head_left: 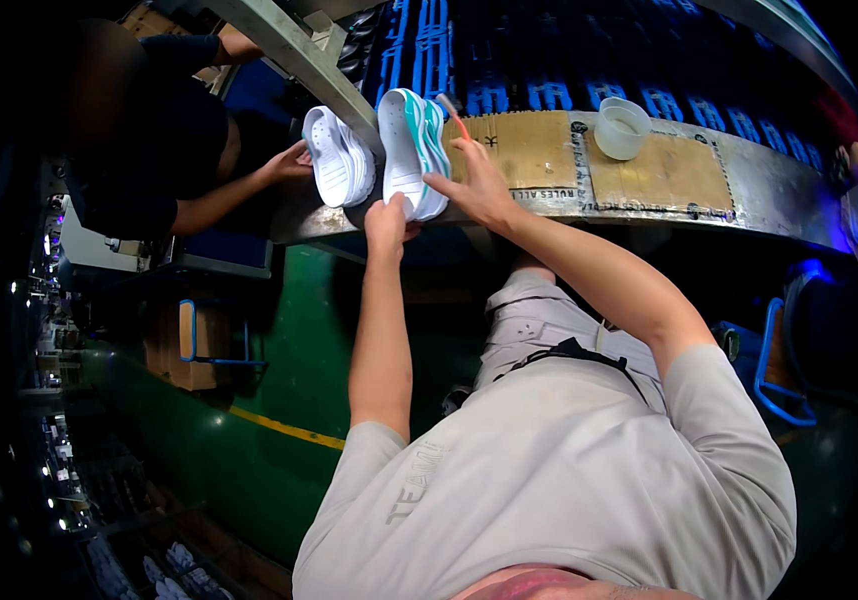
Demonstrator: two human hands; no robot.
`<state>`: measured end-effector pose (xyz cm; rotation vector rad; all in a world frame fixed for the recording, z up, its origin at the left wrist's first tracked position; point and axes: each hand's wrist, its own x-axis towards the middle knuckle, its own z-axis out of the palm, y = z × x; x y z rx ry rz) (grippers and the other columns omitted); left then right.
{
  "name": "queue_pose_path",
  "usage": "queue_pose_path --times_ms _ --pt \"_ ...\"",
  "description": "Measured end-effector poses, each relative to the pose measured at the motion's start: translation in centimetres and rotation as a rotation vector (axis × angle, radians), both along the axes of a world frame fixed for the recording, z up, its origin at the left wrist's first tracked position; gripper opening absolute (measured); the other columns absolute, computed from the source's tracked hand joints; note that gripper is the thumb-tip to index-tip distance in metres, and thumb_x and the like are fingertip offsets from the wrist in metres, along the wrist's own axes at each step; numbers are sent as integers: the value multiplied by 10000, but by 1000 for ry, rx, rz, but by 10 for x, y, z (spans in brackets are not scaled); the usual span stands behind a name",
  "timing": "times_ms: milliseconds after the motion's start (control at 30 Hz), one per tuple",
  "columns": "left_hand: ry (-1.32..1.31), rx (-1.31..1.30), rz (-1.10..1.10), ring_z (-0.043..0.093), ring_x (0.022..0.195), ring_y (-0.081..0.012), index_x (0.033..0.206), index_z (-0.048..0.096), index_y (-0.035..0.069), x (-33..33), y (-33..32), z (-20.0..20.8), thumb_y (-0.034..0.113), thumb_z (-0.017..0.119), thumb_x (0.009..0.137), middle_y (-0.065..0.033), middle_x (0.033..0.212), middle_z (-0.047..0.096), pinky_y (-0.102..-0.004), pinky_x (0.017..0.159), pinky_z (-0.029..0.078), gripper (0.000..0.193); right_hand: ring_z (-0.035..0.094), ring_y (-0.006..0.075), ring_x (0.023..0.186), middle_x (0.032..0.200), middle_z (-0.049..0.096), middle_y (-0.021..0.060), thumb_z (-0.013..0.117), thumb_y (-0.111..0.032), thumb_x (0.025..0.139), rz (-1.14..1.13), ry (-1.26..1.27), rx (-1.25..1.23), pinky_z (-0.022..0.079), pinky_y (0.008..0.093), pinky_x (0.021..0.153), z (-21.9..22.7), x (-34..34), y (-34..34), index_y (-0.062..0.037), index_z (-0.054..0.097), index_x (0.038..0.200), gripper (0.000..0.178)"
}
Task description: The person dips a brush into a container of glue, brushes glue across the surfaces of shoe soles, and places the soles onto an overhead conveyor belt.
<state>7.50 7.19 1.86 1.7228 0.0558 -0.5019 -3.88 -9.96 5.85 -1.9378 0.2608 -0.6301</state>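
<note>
A white shoe sole with teal bands along its side (401, 140) stands at the bench's near edge, its hollow inner face toward me. My left hand (387, 226) grips its lower end, the thumb on the inside. A slim brush with an orange handle (462, 127) is pinched in my right hand (484, 188), its head close to the sole's upper right side. The right thumb reaches to the sole's teal side. Left of it are more white soles (329, 165), pressed close together. A co-worker's hand (294, 162) is at their left side.
A translucent plastic cup (622, 128) stands on brown cardboard (534, 150) taped to the metal bench edge (759, 185). Behind runs a dark surface with blue-lit strips (549, 95). A slanted metal beam (299, 60) crosses near the soles. Blue-framed stools (777, 365) flank me.
</note>
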Motion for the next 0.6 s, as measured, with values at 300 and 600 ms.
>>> queue_pose_path --times_ms 300,600 --pt "-210 206 -271 733 736 -232 1027 716 -44 -15 6 13 264 549 963 -141 877 737 -354 630 549 356 590 452 1244 1370 524 329 890 -533 686 -142 392 150 508 453 1049 -44 90 -11 86 437 1363 1023" --pt "-796 942 327 694 1038 -462 1038 757 -30 205 82 57 485 554 937 -264 1065 741 -534 945 523 562 584 399 1273 1369 550 317 913 -500 688 -79 507 123 477 419 1088 -21 83 -7 86 512 1301 939"
